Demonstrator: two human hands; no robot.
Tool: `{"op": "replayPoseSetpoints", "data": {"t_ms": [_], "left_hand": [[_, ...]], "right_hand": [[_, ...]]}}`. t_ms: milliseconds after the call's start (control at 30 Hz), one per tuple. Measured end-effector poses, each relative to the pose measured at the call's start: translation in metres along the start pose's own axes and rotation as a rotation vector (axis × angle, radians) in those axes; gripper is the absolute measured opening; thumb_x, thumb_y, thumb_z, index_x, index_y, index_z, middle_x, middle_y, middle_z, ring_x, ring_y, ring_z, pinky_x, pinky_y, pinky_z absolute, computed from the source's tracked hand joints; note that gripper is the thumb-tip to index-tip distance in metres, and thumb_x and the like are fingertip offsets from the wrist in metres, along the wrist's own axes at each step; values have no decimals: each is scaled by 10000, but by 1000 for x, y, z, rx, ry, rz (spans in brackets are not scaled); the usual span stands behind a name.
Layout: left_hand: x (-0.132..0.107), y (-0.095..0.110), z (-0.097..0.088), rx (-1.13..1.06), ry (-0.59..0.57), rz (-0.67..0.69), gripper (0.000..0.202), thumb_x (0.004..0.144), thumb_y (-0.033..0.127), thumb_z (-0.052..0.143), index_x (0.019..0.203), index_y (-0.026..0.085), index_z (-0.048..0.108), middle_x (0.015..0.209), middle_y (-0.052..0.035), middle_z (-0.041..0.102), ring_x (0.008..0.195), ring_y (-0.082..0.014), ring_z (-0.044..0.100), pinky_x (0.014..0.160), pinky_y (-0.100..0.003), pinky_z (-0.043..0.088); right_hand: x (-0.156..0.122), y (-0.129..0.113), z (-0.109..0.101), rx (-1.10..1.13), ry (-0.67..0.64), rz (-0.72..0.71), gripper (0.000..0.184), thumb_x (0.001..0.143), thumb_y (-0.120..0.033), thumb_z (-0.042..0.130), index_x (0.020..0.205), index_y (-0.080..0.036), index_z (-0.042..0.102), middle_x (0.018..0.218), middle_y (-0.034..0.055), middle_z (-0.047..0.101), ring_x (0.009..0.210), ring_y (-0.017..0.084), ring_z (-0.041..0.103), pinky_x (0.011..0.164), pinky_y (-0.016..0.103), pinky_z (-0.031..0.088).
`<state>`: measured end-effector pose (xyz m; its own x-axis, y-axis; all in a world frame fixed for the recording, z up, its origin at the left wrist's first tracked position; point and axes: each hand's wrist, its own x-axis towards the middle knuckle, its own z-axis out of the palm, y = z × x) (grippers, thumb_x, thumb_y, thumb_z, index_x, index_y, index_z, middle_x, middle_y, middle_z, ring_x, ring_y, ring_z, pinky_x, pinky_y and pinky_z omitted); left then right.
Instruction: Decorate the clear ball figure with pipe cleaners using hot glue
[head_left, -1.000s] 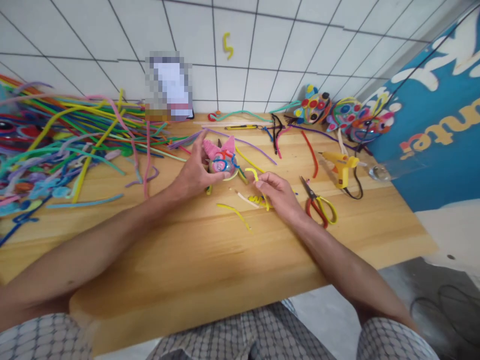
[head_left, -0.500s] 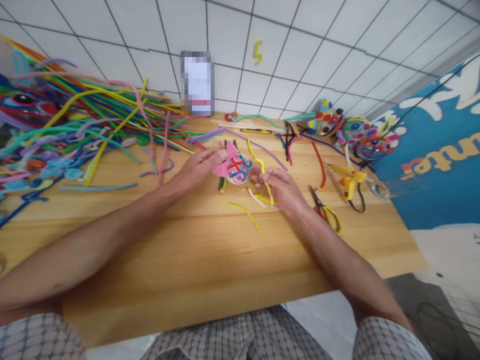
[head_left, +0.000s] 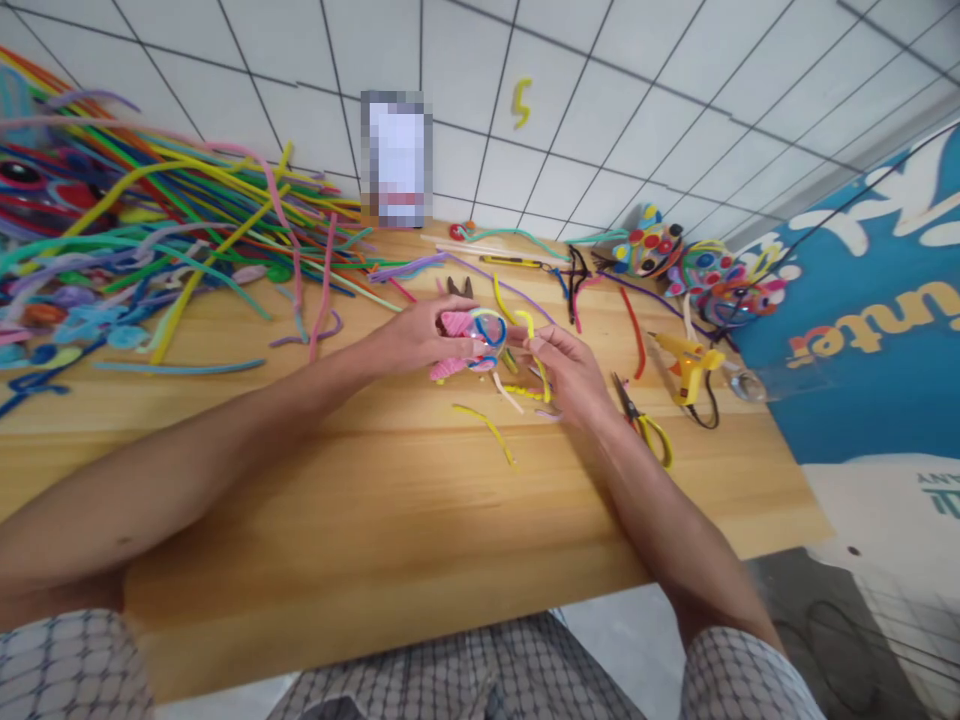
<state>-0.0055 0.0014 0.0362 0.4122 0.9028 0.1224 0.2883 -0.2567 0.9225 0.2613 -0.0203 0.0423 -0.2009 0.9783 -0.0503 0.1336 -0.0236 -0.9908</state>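
Note:
My left hand (head_left: pixel 421 338) is closed around a small clear craft ornament (head_left: pixel 487 335) with pink fuzzy tail-like ends and blue and red pipe cleaner curls. Just to its right, my right hand (head_left: pixel 566 365) pinches a bent yellow pipe cleaner (head_left: pixel 527 325) near the ornament's side. Whether the two touch I cannot tell. Dark plier-like jaws (head_left: pixel 460 288) show behind my left hand. A short yellow pipe cleaner piece (head_left: pixel 487 430) lies on the wood in front, and a twisted yellow piece (head_left: pixel 523 392) rests beneath my right hand.
Scissors (head_left: pixel 643 425) and a yellow glue gun (head_left: pixel 688 368) lie to the right. Decorated ornaments (head_left: pixel 645 245) stand at the back right. A heap of pipe cleaners (head_left: pixel 202 220) covers the left of the table. A blurred phone-like screen (head_left: pixel 397 155) leans on the tiled wall.
My left hand has turned the ornament and wrapped further over it, so the curls now face more to the right. The yellow pipe cleaner in my right hand has shifted its angle slightly.

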Motion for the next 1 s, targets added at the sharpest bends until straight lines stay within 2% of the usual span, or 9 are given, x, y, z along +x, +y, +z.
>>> {"op": "replayPoseSetpoints", "data": {"t_ms": [67,167,233,367,533,633,767,1000], "left_hand": [[-3,0,1,5,-3,-12,730,803,636,881,1375,198,768,1320,-117,819,1186,-342,774,1028,-462,650],[-9,-2,3,-43,-21,-58,811,823,643,874,1484,203,709,1342,-131,809,1130,-338,789,906,-440,682],[-11,-2,4,-43,-23,-61,806,837,623,871,1509,217,691,1359,-130,800,1141,-340,786,900,-442,687],[-16,-1,8,-40,-13,-23,708,861,566,862,1472,249,698,1406,-102,786,1246,-341,762,1021,-458,674],[-23,4,14,-96,10,-80,686,935,646,804,1477,244,682,1388,-107,791,1203,-324,774,955,-428,675],[-25,5,16,-117,36,-65,605,1002,676,732,1427,244,719,1420,-103,782,1253,-319,758,1014,-427,654],[-25,5,18,-125,53,-66,591,1005,676,731,1410,245,732,1438,-96,777,1292,-326,739,1048,-429,640],[-24,-3,21,-98,98,-56,573,1041,673,662,1386,222,736,1410,-111,792,1285,-329,738,1147,-495,585]], "right_hand": [[1,-1,-3,-66,3,-58,367,843,-592,865,844,-261,705,857,9,738,848,201,679,823,350,573],[1,-3,-6,-163,10,-137,297,857,-522,835,860,-248,719,782,-23,667,739,164,586,753,325,520],[0,-4,-7,-185,13,-166,252,865,-481,806,893,-239,741,776,-30,656,713,153,559,723,316,496],[-2,-9,-4,-208,6,-176,227,875,-456,784,907,-232,767,792,-16,697,724,159,581,696,310,487],[-2,-10,7,-205,7,-180,217,879,-447,752,854,-231,758,758,-20,701,701,153,578,688,307,472],[-3,-6,12,-208,23,-187,212,885,-441,739,849,-233,752,762,-19,713,702,152,588,690,307,477],[-6,-1,15,-196,26,-159,187,889,-421,760,893,-234,754,798,-12,735,734,157,606,701,304,481],[-9,1,17,-160,2,-160,210,902,-427,790,983,-238,746,726,-58,606,668,131,513,667,291,426]]}}
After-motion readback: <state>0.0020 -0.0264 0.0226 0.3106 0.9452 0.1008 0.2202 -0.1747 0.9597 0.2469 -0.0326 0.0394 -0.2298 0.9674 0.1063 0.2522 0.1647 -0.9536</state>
